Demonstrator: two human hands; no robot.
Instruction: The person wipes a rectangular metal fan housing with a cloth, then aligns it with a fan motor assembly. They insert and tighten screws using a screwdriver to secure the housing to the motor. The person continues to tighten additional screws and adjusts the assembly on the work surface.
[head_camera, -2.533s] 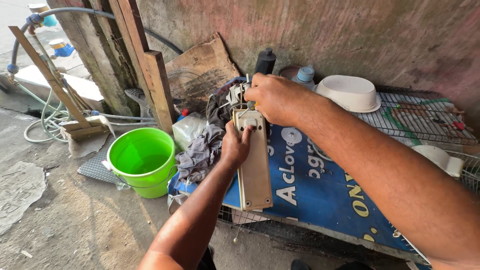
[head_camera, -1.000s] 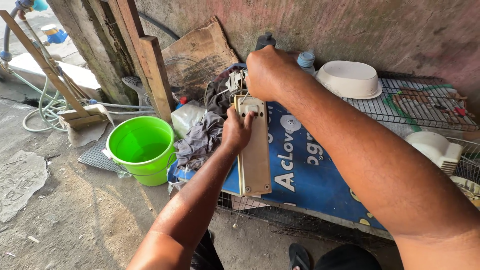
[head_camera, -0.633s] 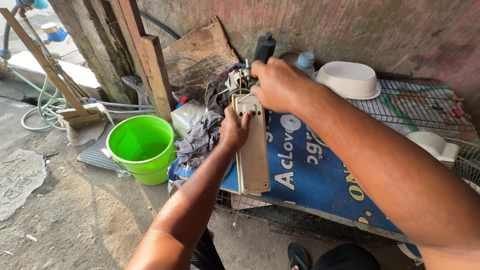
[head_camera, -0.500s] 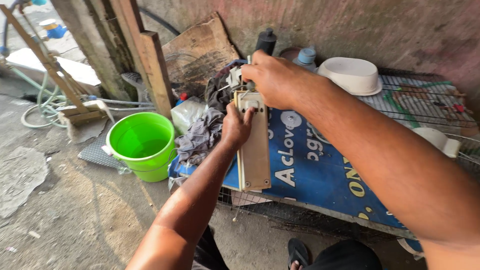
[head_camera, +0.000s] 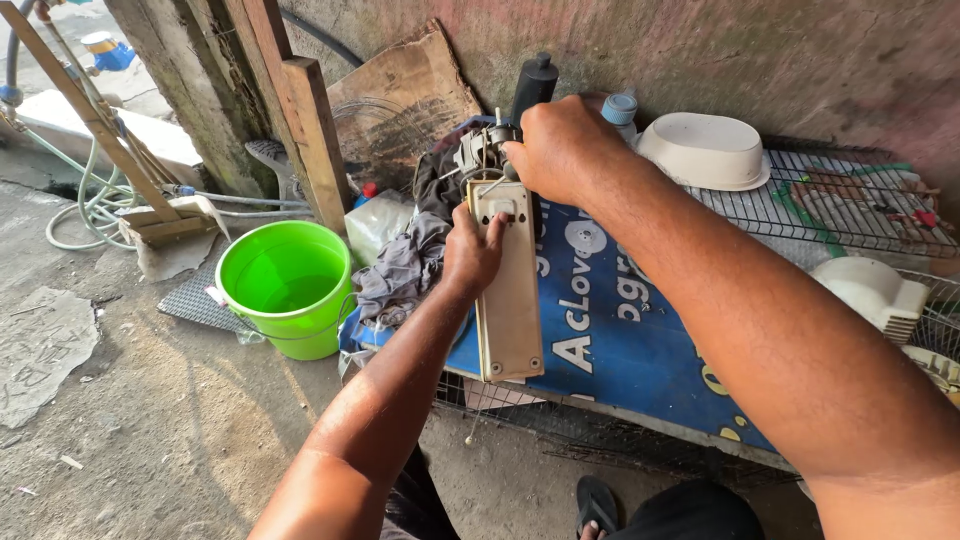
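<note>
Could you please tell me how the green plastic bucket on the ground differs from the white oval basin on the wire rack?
The green plastic bucket stands upright, mouth up; the white oval basin lies upside down. The bucket is round, deep and bright green; the basin is oval, shallow and off-white. The bucket sits on the concrete floor; the basin rests on the wire rack. Both look like plastic, and neither is touched by a hand.

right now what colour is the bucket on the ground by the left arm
Bright green bucket, seen clearly in the head view, left of the left hand.

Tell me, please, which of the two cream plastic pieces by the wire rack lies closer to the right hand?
The oval bowl-shaped cover on the wire rack against the wall, just beyond the right hand. The other cream housing sits farther off, near the frame's right edge.
</note>
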